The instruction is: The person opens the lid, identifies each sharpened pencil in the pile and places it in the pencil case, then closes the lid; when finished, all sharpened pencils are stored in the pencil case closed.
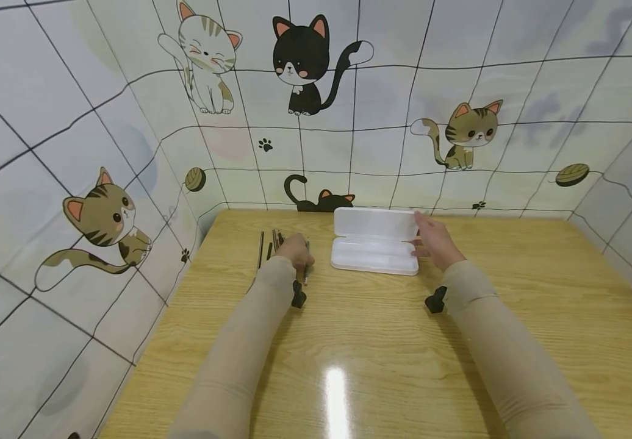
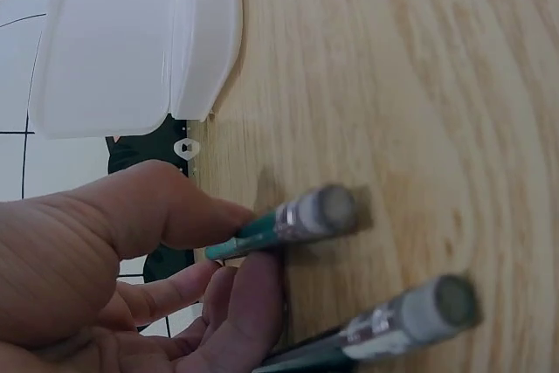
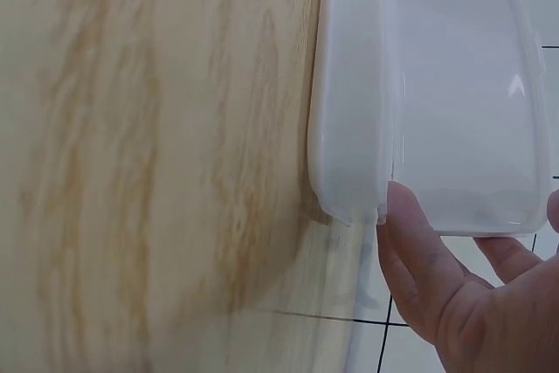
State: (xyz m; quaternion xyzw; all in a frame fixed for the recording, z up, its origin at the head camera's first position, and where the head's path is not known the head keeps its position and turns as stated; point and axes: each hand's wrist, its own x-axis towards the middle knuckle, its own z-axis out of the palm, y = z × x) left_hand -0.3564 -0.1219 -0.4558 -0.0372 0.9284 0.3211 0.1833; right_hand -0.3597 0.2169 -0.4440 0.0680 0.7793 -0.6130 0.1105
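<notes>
A white plastic pencil case (image 1: 343,261) lies at the table's far side with its lid (image 1: 373,222) raised toward the wall. My right hand (image 1: 438,242) holds the case's right end, one digit near the hinge and others at the lid in the right wrist view. To the left of the case, my left hand (image 1: 294,250) pinches a green pencil (image 2: 284,223) near its eraser end between thumb and fingers. A second dark green pencil (image 2: 393,325) lies beside that hand in the left wrist view. Several more pencils (image 1: 262,247) lie left of the hand, partly hidden by it.
The wooden table (image 1: 371,341) ends at a wall covering (image 1: 382,146) with cat drawings. Black wrist mounts (image 1: 298,295) hang under both forearms.
</notes>
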